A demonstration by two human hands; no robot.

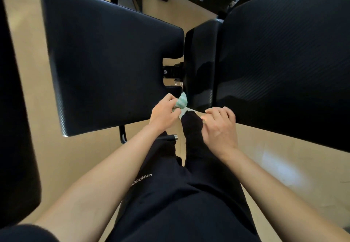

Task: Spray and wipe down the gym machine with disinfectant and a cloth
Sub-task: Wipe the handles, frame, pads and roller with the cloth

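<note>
Head view: the left hand (163,115) pinches a bunched green-and-white cloth (181,101) between thumb and curled fingers. The cloth pokes out just past its fingertips, beside the black middle pad (200,57). The right hand (219,130) has loosely bent fingers that grip nothing, with its fingertips near the edge of the right pad (284,61).
</note>
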